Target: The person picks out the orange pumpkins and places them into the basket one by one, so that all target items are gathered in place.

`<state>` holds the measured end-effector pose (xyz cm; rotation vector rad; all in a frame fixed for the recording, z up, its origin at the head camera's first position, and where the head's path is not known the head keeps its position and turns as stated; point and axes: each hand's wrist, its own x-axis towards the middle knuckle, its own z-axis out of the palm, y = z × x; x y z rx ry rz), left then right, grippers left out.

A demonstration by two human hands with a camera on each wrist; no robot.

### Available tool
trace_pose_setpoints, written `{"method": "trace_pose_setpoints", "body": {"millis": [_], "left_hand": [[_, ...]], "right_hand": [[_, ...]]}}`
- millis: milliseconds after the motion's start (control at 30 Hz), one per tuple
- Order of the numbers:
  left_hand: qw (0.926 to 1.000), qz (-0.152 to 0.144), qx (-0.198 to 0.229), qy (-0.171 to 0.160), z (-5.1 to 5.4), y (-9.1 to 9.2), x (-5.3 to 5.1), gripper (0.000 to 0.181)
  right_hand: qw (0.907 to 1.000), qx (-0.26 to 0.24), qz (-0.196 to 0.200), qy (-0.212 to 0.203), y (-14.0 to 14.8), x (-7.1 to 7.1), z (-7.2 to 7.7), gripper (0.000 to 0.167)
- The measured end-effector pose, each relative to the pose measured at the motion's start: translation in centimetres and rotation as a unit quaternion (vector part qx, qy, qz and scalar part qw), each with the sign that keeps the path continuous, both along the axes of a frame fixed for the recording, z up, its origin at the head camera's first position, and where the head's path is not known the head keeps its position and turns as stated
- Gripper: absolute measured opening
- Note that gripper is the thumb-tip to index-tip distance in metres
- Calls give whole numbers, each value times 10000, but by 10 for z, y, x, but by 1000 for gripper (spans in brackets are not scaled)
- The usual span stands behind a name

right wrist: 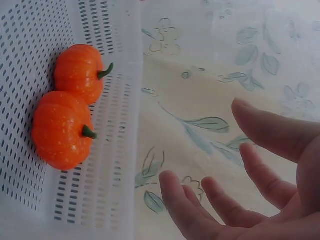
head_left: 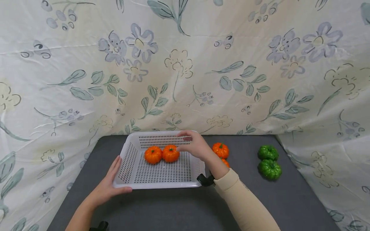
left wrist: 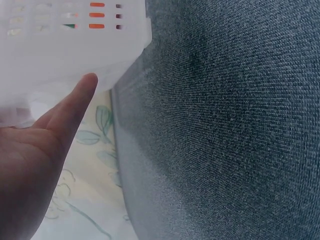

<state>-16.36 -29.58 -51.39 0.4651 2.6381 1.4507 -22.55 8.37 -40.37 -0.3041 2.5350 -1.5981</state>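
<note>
A white perforated plastic basket (head_left: 162, 185) holds two small orange pumpkins, the left one (head_left: 153, 155) touching the right one (head_left: 170, 153). My left hand (head_left: 111, 184) touches the basket's front left corner, its fingers straight along the left side and its thumb along the front. In the left wrist view a straight digit (left wrist: 75, 107) lies against the white wall. Over the basket's right part is my right hand (head_left: 194, 146), fingers spread and loosely bent, with nothing between them. The right wrist view shows this hand (right wrist: 240, 190) apart from both pumpkins (right wrist: 62, 131).
Right of the basket sit two more orange pumpkins (head_left: 220, 150), one partly hidden by my right forearm. Two green ribbed vegetables (head_left: 269, 169), pumpkin- or pepper-like, sit farther right on the dark grey table (head_left: 173, 208). A floral cloth (head_left: 179, 96) hangs behind and at the sides.
</note>
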Motion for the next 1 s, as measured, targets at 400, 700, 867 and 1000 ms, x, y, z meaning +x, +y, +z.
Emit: {"method": "trace_pose_setpoints", "body": {"millis": [400, 700, 867, 1000], "left_hand": [[10000, 42, -27, -51, 2, 2, -1, 125], [10000, 17, 49, -40, 0, 1, 0, 126], [10000, 34, 30, -55, 0, 0, 0, 126], [10000, -5, 83, -48, 2, 0, -2, 125]], "right_hand": [[9975, -104, -526, 451, 15, 20, 0, 45], [9945, -226, -838, 590, 33, 32, -5, 43], [9939, -354, -848, 603, 44, 36, -9, 46], [9936, -386, -845, 639, 53, 38, -14, 49]]}}
